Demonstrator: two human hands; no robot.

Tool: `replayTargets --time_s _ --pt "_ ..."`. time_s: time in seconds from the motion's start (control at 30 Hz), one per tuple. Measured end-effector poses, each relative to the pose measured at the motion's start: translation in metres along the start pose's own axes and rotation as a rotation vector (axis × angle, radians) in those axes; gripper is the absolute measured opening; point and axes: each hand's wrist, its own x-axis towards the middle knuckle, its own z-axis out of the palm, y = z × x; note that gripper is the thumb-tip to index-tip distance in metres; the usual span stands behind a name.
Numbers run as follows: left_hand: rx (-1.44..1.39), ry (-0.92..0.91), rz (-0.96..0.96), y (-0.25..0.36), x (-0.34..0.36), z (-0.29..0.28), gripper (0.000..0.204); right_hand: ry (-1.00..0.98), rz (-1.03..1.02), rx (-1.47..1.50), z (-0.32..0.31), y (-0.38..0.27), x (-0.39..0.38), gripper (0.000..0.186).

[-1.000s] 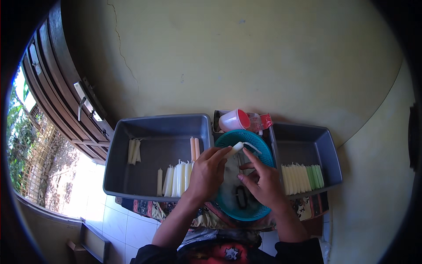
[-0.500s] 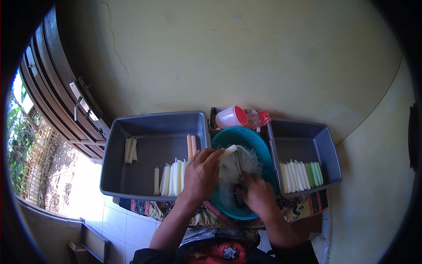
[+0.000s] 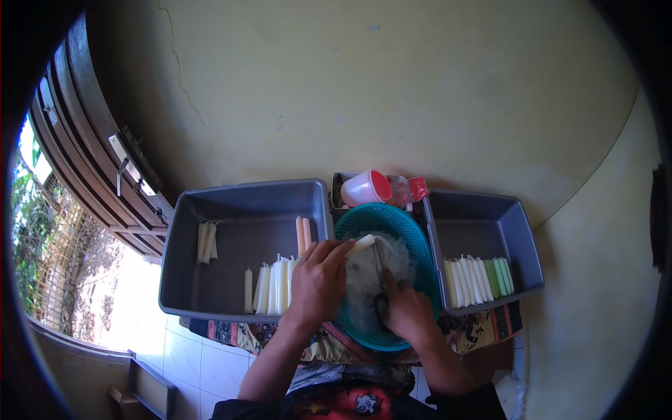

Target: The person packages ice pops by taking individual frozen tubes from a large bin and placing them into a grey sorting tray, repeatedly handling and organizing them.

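Note:
My left hand (image 3: 318,281) is closed around a white ice pop (image 3: 362,244) in a clear plastic sleeve, its end pointing right over the teal basket (image 3: 349,218). With my right hand (image 3: 409,305) I grip a pair of scissors (image 3: 380,257); the black handle sits low under my fingers and the blades point up beside the ice pop's tip. Whether the blades touch the plastic I cannot tell. Below both hands, the basket holds a heap of clear plastic scraps (image 3: 364,290).
A large grey tub (image 3: 241,187) at left holds white and orange ice pops. The smaller grey tub (image 3: 483,203) at right holds a row of white and green ones (image 3: 497,276). Behind the basket lies a pink-white cup (image 3: 367,187). A wooden door (image 3: 105,161) stands at left.
Both hands hold nearly the same place, still gripping the ice pop and the scissors. The whole view has shifted very slightly.

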Motion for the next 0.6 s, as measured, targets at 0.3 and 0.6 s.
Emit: replayTargets --time_s 0.3,0.6 --pt "0.038 0.023 -0.015 -0.001 0.000 -0.001 0.034 0.034 -0.152 0.281 -0.063 -0.007 -0.022 0.101" --pt "0.083 0.102 -0.054 -0.002 0.000 0.000 0.032 0.064 -0.335 0.524 -0.066 0.000 -0.024 0.104"
